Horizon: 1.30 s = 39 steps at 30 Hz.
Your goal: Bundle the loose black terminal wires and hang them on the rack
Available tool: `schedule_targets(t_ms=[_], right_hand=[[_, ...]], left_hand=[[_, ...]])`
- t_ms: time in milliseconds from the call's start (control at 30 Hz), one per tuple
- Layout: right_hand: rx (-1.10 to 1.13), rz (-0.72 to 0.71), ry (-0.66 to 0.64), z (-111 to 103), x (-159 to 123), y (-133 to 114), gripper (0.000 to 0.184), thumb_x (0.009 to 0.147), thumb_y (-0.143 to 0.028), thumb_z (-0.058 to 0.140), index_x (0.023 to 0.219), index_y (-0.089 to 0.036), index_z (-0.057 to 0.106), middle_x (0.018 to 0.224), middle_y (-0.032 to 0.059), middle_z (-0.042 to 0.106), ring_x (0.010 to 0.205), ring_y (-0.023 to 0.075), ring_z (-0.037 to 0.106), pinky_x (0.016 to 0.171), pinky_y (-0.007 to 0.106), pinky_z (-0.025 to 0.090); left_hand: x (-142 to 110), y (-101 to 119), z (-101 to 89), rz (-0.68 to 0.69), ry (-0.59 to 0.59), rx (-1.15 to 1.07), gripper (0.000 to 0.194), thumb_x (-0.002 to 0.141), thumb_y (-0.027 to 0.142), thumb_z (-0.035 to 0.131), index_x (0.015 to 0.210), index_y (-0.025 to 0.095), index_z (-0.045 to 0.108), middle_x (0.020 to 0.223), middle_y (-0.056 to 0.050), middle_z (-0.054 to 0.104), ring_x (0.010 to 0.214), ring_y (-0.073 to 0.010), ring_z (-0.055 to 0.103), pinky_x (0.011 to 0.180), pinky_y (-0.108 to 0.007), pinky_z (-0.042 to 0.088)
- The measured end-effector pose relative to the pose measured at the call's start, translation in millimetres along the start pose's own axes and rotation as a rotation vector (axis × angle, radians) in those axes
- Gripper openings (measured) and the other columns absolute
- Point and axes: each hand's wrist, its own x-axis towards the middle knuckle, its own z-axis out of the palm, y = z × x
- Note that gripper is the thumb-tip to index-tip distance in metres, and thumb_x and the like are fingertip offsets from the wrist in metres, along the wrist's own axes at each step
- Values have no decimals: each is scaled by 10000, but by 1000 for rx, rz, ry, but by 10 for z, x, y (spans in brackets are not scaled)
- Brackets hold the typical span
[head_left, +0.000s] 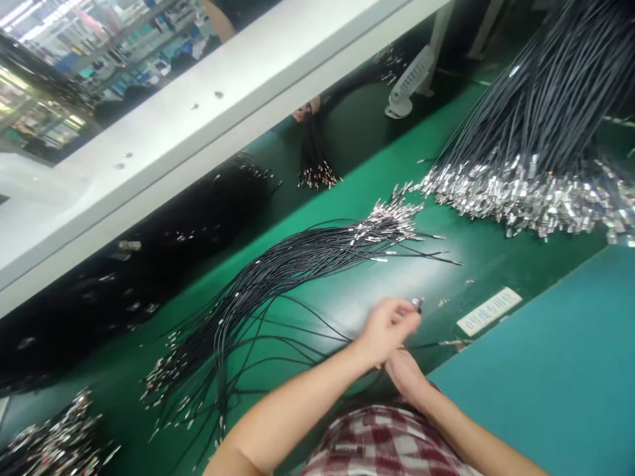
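Cable bundle (297, 254) lies on the green bench (506, 261), beyond and leftward of the left hand's (387, 334) fingers, silver tips gathered together, perhaps to keep them aligned. From here I see that hand's thumb and forefinger nearly meeting on a blurred, small cable end (418, 304), presumably pinched for control. The right hand (405, 375) sits just below those fingers, maybe steadying; I cannot tell its grip, since its fingertips are hidden.
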Motion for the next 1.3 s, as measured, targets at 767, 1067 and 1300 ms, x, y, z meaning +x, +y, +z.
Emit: schedule_targets(t_ms=[767, 1067, 1300], right_hand=[[249, 65, -140, 67, 64, -290, 498, 587, -265, 891, 1050, -240, 709, 642, -84, 379, 511, 47, 238, 624, 233, 412], [189, -4, -14, -23, 2, -190, 504, 581, -620, 821, 528, -180, 580, 839, 24, 616, 853, 175, 535, 824, 312, 440], [445, 122, 7, -237, -4, -128, 509, 620, -555, 834, 535, -212, 468, 516, -63, 349, 560, 132, 393, 853, 383, 467]], left_hand=[[-900, -703, -835, -122, -99, 178, 305, 947, 386, 485, 883, 167, 686, 744, -18, 666, 666, -144, 574, 638, -241, 440], [-738, -530, -369, 161, -186, 475, 321, 984, 347, 434, 858, 181, 677, 822, -57, 676, 789, -183, 620, 768, -293, 485], [852, -764, -1395, -48, 281, 1077, 430, 911, 195, 551, 1329, 123, 484, 1375, -200, 493, 1254, -307, 470, 983, -429, 436]])
